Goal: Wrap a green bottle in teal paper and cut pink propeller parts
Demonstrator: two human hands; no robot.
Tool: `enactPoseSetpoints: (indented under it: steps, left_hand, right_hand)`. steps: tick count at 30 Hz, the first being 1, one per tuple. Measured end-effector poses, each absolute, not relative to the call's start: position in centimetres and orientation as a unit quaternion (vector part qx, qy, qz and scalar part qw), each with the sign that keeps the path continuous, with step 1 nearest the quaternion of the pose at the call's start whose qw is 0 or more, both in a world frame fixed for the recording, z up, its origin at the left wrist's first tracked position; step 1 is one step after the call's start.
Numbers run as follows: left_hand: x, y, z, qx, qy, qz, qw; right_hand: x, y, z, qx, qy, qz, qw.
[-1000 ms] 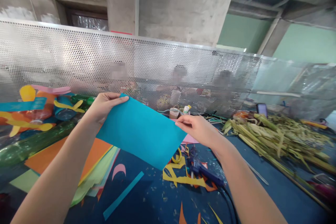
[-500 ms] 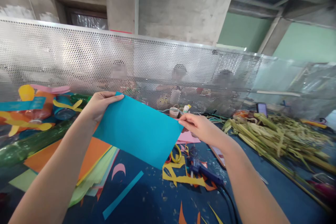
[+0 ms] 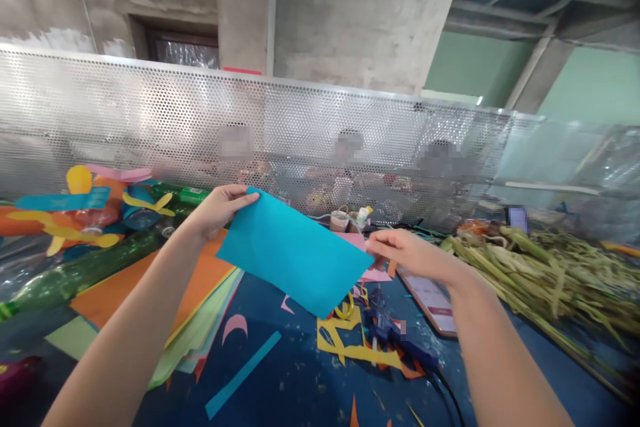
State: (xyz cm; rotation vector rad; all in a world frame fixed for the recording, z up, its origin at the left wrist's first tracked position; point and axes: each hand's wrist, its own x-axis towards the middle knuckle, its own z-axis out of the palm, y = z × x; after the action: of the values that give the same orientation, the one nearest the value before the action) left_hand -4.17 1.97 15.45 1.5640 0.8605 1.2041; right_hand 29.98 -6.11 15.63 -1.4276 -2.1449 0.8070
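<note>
A sheet of blue paper (image 3: 297, 247) is held up over the table, tilted down toward the right. My left hand (image 3: 220, 210) pinches its upper left corner between thumb and fingers. At the right corner, the fingers of my right hand (image 3: 400, 250) close on the paper's edge. Beneath the sheet, a yellow ring-shaped handle (image 3: 345, 308) partly shows beside cut yellow paper scraps (image 3: 350, 343). A dark blue glue gun (image 3: 403, 340) with a black cord rests to their right. A narrow blue paper strip (image 3: 243, 373) and a pink crescent (image 3: 235, 325) lie nearer me.
Stacked coloured paper (image 3: 150, 287) lies at left, near a green plastic bottle (image 3: 85, 270) and a bottle-and-paper plane model (image 3: 95, 203). A phone (image 3: 433, 303) and dried husks (image 3: 540, 273) are at right. Behind a perforated metal screen (image 3: 300, 120), people are dimly visible.
The view has turned slightly left, so everything appears farther right. Both hands still hold the blue paper, and more of the phone beside my right arm is uncovered.
</note>
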Motion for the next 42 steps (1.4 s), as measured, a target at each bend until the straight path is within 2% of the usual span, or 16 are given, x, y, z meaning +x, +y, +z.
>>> enactPoseSetpoints:
  steps: [6, 11, 14, 17, 20, 22, 26, 30, 35, 42]
  left_hand:
    - [-3.2, 0.6, 15.8, 0.701, 0.283, 0.434, 0.490]
    - [-2.3, -0.6, 16.0, 0.781, 0.256, 0.386, 0.419]
    - [-1.9, -0.9, 16.1, 0.821, 0.225, 0.365, 0.377]
    - [-1.8, -1.1, 16.3, 0.827, 0.211, 0.342, 0.392]
    - [-2.0, -0.9, 16.3, 0.798, 0.232, 0.327, 0.449]
    - [-2.3, -0.5, 16.1, 0.781, 0.250, 0.315, 0.478]
    - [-3.3, 1.1, 15.4, 0.804, 0.296, 0.265, 0.443]
    - [-3.9, 2.5, 14.7, 0.794, 0.299, 0.272, 0.454]
    - [-3.3, 3.1, 13.9, 0.705, 0.262, 0.369, 0.545]
    - [2.5, 2.4, 9.9, 0.655, 0.302, 0.253, 0.645]
  right_hand:
    - [29.0, -6.4, 15.9, -0.426, -0.740, 0.425, 0.300]
    - [25.9, -6.9, 15.2, -0.378, -0.732, 0.521, 0.224]
    - [24.3, -7.0, 14.5, -0.395, -0.756, 0.478, 0.209]
    - [23.3, -7.0, 14.1, -0.349, -0.780, 0.468, 0.227]
    - [22.8, -7.0, 14.1, -0.327, -0.772, 0.468, 0.279]
    - [22.9, -6.9, 14.2, -0.363, -0.768, 0.417, 0.325]
    - [24.1, -6.4, 14.5, -0.414, -0.758, 0.281, 0.419]
    - [25.7, -5.7, 14.9, -0.405, -0.731, 0.253, 0.488]
    - [27.1, -5.4, 15.1, -0.394, -0.672, 0.368, 0.508]
    - [27.3, -5.0, 13.7, -0.311, -0.587, 0.525, 0.532]
